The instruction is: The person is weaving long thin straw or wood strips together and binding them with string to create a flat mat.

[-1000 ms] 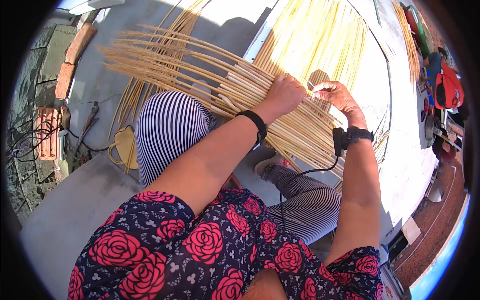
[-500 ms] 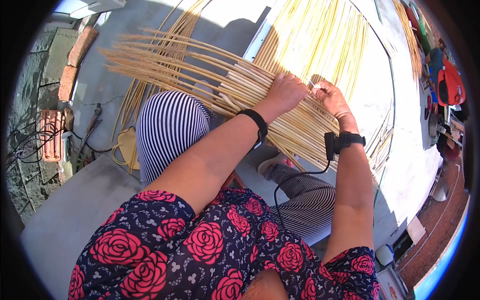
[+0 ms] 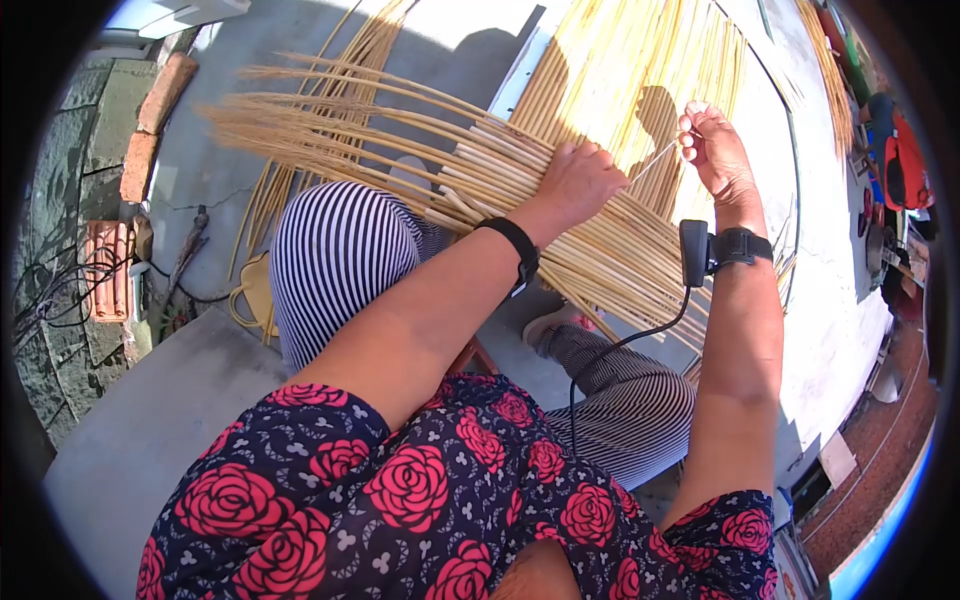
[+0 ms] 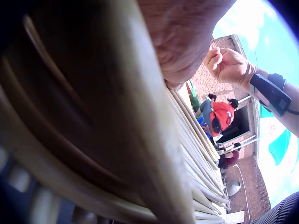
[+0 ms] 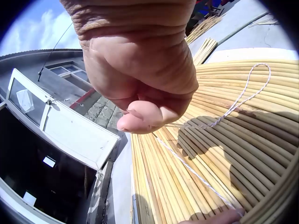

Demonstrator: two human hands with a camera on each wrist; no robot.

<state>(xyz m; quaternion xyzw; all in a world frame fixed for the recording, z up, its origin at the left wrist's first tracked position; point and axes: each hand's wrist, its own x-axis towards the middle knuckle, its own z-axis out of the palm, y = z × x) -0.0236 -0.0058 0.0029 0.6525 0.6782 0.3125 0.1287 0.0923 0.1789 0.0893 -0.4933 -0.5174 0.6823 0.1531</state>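
Long pale reed stalks point(image 3: 450, 150) with feathery tips lie across the person's front. The left hand point(image 3: 575, 185) grips the stalks near their middle, its fingers curled over the far side. Raised beyond them to the right, the right hand point(image 3: 715, 150) pinches a thin white string point(image 3: 655, 160) between curled fingers. That string point(image 5: 191, 169) runs taut, in the right wrist view, from the right hand point(image 5: 145, 112) down to a fingertip of the left hand point(image 5: 219, 218). A loose loop of string point(image 5: 266, 77) hangs on the other side of the right hand.
Closely laid reeds point(image 3: 650, 60) spread out beyond the hands. More loose stalks point(image 3: 350, 70) lie on the concrete floor at upper left, near bricks point(image 3: 140, 165). The person's striped knee point(image 3: 340, 240) is beside the stalks. Another person in a red shirt point(image 4: 222, 116) is in the background.
The right hand has moved up and right, away from the left hand, drawing the string into a straight line between them. The left hand has stayed on the stalks.
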